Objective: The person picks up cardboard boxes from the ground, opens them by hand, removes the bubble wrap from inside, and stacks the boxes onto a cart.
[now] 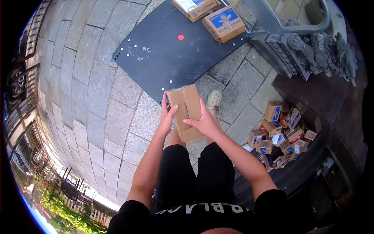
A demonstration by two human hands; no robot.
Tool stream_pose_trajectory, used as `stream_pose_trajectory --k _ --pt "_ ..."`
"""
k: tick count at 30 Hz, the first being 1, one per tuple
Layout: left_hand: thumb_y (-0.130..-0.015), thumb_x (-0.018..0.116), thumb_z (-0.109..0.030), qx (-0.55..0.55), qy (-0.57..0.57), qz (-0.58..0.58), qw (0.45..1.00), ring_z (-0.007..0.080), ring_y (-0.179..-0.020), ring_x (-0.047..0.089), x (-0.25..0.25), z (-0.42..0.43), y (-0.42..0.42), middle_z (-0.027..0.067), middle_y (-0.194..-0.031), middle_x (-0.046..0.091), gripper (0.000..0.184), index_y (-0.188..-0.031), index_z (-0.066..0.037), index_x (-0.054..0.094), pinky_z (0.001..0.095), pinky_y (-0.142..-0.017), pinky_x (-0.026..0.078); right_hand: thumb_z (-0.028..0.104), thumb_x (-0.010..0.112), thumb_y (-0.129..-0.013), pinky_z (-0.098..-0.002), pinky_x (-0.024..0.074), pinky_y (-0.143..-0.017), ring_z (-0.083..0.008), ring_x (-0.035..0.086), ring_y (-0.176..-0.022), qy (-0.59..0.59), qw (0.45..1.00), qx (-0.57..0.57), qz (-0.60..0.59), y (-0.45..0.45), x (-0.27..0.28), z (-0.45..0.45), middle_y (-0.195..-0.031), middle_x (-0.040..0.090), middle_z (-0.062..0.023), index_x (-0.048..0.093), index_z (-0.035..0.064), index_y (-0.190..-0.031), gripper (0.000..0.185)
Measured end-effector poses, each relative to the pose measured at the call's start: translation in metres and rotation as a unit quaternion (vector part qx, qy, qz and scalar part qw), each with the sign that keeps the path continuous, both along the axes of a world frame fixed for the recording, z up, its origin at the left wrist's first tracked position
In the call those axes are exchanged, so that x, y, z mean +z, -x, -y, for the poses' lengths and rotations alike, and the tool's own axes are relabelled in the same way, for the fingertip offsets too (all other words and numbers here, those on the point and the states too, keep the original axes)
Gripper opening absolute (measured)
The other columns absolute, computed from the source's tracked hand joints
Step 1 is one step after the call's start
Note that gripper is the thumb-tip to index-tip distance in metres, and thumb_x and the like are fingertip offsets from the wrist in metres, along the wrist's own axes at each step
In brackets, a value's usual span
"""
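Leftmost, the dark board [156,62] lies ahead of you; next, your left hand [168,117] is spread along one long side of a brown carton [188,107], thumb on top. The carton sits between your hands (neither is nearer), long axis running away from you, far end beside the board's near corner. Your right hand [204,121] clasps the opposite side. Printed boxes [224,24] rest towards the board's far right edge; farther right lies a heap of boxes [287,136].

Carton [189,102]: between left hand [167,119] and right hand [204,120], at near end of panel [156,66] | two boxes [224,28]: on panel, far right | heaped boxes [278,139]: well right of carton | paving [93,78]: left of panel
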State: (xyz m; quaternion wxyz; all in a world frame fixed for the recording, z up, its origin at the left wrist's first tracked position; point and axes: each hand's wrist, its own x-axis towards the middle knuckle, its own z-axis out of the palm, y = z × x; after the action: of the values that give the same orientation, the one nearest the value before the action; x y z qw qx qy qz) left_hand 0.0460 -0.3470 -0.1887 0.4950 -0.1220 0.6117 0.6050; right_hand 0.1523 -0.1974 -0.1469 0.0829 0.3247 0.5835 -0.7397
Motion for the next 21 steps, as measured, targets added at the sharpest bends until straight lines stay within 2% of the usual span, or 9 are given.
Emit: stream_pose_trajectory --k 4,7,8,10,12,13,16,17,21 --pt "-0.087 0.067 -0.024 -0.001 0.036 -0.032 0.999 0.0309 -0.136 0.037 -0.005 -0.024 0.039 0.0216 -0.151 0.029 0.094 -0.155 -0.005 0.006 0.0404 -0.112 0.031 0.021 0.081 -0.078 -0.0387 0.0352 -0.110 -0.0282 0.040 -0.136 -0.021 1.000 -0.004 -0.020 0.028 -0.026 -0.017 -0.149 0.036 -0.0208 0.008 0.0010 -0.153 0.107" --pt "-0.077 0.079 -0.031 -0.069 0.078 -0.215 0.971 0.0345 -0.130 0.042 -0.022 -0.045 0.079 0.0249 -0.143 0.035 0.108 -0.153 0.000 0.009 0.0422 -0.110 0.034 0.021 0.078 -0.082 -0.0408 0.0367 -0.109 -0.0311 0.040 -0.135 -0.011 1.000 -0.006 -0.013 0.046 -0.041 -0.039 -0.149 0.035 -0.0222 0.007 0.0019 -0.153 0.103" --pt "-0.077 0.079 -0.031 -0.061 0.079 -0.223 0.970 0.0345 -0.130 0.042 -0.037 -0.048 0.096 0.0249 -0.143 0.035 0.108 -0.153 0.000 0.009 0.0422 -0.110 0.034 0.019 0.077 -0.084 -0.0418 0.0376 -0.108 -0.0323 0.040 -0.135 0.008 1.000 -0.012 0.009 0.054 -0.051 -0.050 -0.150 0.033 -0.0228 0.007 0.0031 -0.154 0.100" --pt "-0.072 0.082 -0.036 -0.143 0.190 -0.371 0.898 0.0385 -0.126 0.044 -0.034 -0.067 0.129 0.0273 -0.140 0.035 0.112 -0.153 -0.001 0.012 0.0439 -0.108 0.035 0.022 0.072 -0.088 -0.0438 0.0384 -0.107 -0.0355 0.042 -0.133 0.025 0.999 -0.004 0.039 0.068 -0.057 -0.079 -0.150 0.031 -0.0251 0.010 0.0049 -0.154 0.092" --pt "-0.064 0.084 -0.047 -0.150 0.242 -0.381 0.879 0.0418 -0.128 0.040 -0.045 -0.090 0.164 0.0288 -0.142 0.031 0.118 -0.152 -0.004 0.018 0.0464 -0.108 0.035 0.031 0.070 -0.090 -0.0435 0.0380 -0.107 -0.0373 0.045 -0.131 -0.034 0.999 -0.002 0.038 0.076 -0.077 -0.115 -0.148 0.037 -0.0263 0.015 0.0027 -0.153 0.088" --pt "-0.061 0.084 -0.051 -0.190 0.277 -0.407 0.849 0.0430 -0.129 0.039 -0.051 -0.105 0.184 0.0293 -0.143 0.030 0.121 -0.153 -0.007 0.019 0.0480 -0.108 0.033 0.033 0.061 -0.095 -0.0409 0.0398 -0.105 -0.0345 0.048 -0.128 -0.051 0.997 -0.004 0.055 0.078 -0.082 -0.133 -0.146 0.040 -0.0258 0.025 0.0013 -0.150 0.073" --pt "-0.054 0.083 -0.059 -0.313 0.368 -0.509 0.712 0.0467 -0.131 0.035 -0.062 -0.154 0.236 0.0305 -0.146 0.028 0.124 -0.153 -0.015 0.022 0.0525 -0.110 0.029 0.032 0.054 -0.099 -0.0377 0.0411 -0.104 -0.0302 0.052 -0.125 -0.055 0.992 -0.019 0.110 0.074 -0.103 -0.176 -0.142 0.046 -0.0242 0.033 -0.0003 -0.146 0.060" --pt "-0.052 0.084 -0.059 -0.335 0.375 -0.532 0.681 0.0471 -0.132 0.034 -0.067 -0.172 0.251 0.0300 -0.146 0.028 0.124 -0.153 -0.018 0.024 0.0546 -0.110 0.027 0.030 0.050 -0.102 -0.0351 0.0428 -0.102 -0.0270 0.054 -0.123 -0.067 0.992 -0.023 0.108 0.066 -0.115 -0.183 -0.138 0.050 -0.0226 0.039 -0.0018 -0.143 0.053" --pt "-0.051 0.083 -0.060 -0.428 0.379 -0.588 0.573 0.0486 -0.132 0.033 -0.115 -0.231 0.308 0.0290 -0.148 0.027 0.123 -0.153 -0.024 0.024 0.0607 -0.109 0.023 0.030 0.049 -0.102 -0.0343 0.0441 -0.100 -0.0259 0.054 -0.122 -0.075 0.990 -0.015 0.115 0.024 -0.160 -0.206 -0.137 0.051 -0.0218 0.040 -0.0024 -0.141 0.051"
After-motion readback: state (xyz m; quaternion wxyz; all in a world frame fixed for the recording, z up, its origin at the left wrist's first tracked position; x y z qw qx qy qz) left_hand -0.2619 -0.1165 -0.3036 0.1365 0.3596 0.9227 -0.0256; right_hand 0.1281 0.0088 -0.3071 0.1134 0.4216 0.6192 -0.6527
